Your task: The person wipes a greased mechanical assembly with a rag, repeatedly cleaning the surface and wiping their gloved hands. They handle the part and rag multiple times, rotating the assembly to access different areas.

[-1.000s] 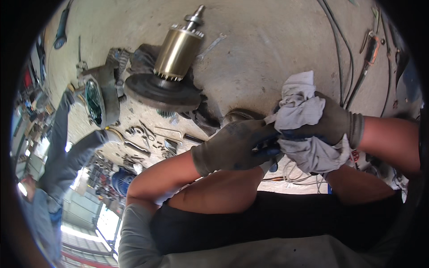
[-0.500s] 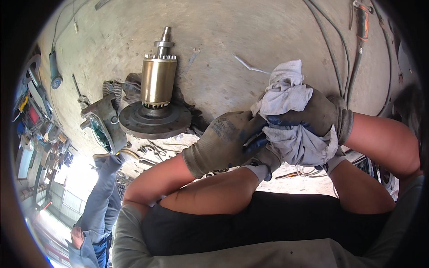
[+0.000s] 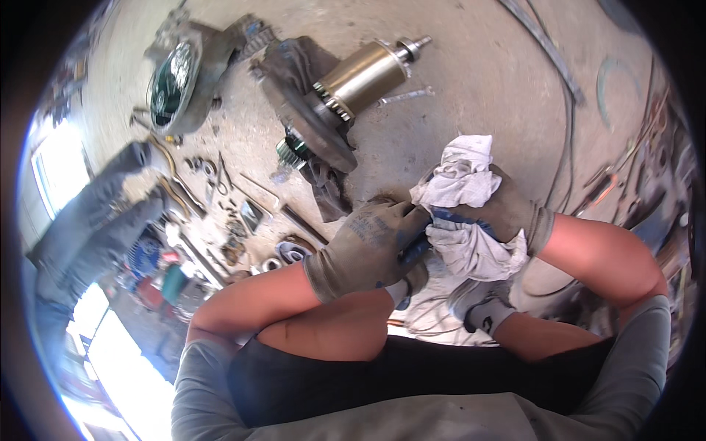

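Note:
A crumpled white rag [image 3: 467, 176] is bunched between my hands, with one end sticking up and the rest hanging below. My right hand [image 3: 507, 213], in a grey-brown work glove with dark blue on the fingers, grips it. Pressed against the rag's left side is my left hand [image 3: 373, 239], gloved alike, its fingers curled closed; what they hold is hidden. Beyond, a brass-coloured rotor [image 3: 368, 79] with a steel shaft lies tilted on the floor, joined to a dark round flange [image 3: 303, 110]. A wrench [image 3: 407, 96] lies beside it.
A metal housing with a green inside [image 3: 170, 84] stands far left. Hand tools and small parts, among them pliers [image 3: 220, 176], are spread across the floor at left. Another person's legs [image 3: 95, 198] are there too. Cables [image 3: 568, 140] run along the right.
The view has turned, so the rotor and flange now appear tilted and farther right, and more floor tools show. Both hands stay together at the rag.

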`<state>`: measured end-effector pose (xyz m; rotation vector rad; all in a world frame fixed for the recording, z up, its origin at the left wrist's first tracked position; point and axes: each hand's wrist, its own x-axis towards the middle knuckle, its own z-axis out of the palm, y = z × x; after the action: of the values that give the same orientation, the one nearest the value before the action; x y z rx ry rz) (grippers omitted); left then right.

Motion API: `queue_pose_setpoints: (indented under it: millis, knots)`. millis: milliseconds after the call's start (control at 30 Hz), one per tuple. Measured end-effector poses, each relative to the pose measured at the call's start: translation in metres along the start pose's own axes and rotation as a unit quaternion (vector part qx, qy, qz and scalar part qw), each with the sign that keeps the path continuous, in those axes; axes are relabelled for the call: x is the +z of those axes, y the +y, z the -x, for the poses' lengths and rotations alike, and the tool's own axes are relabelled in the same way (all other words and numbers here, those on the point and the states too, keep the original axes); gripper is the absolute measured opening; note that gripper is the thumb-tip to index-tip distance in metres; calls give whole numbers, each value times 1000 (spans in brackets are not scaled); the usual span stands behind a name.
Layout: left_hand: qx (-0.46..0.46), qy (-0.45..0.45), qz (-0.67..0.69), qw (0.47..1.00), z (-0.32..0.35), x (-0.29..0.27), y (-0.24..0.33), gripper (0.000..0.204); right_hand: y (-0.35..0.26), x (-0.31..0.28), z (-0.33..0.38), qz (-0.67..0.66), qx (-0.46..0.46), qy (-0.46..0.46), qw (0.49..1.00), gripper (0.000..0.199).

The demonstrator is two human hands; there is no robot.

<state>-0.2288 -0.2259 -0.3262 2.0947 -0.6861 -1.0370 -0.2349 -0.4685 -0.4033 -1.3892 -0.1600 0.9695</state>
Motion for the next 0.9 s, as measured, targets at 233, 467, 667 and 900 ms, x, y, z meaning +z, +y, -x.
queue_pose_setpoints:
  millis: [233, 467, 667, 900]
  knots:
    - [-71, 145, 61, 985, 48, 23, 27, 44, -63, 8, -1, 200, 87, -31, 975, 37]
    - [-90, 203, 191, 956, 109, 32, 10, 120, -126, 60, 1, -53, 214, -27, 975, 32]
    - [127, 317, 292, 893, 112, 71, 25, 134, -105, 138, 11, -507, 233, -66, 827, 37]
    - [37, 472, 310, 825, 139, 95, -2, 89, -106, 176, -4, 51, 64, -146, 986, 62]
